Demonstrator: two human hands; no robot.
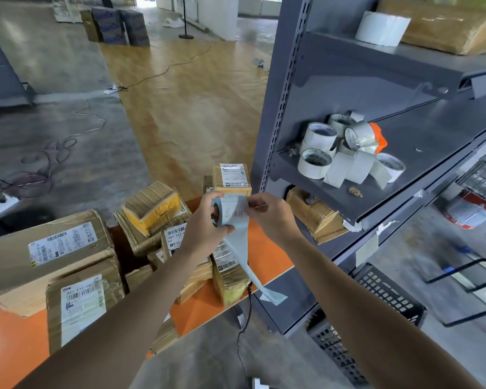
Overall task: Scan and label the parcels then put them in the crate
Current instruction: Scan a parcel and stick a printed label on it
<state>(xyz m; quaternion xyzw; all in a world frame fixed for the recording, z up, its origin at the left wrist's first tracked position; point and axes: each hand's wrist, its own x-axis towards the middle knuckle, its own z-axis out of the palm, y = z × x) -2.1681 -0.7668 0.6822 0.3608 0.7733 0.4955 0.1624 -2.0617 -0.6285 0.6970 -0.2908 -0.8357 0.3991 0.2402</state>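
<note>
Left hand [205, 228] grips the label roll [232, 213], fingers curled round it; right hand [272, 217] pinches the roll's loose label edge. Taped parcels [149, 209] lie on the orange desk [270, 254] beneath both hands.

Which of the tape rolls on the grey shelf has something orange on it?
The tilted tape roll at the upper right: orange shows just behind it; the others are only white.
</note>
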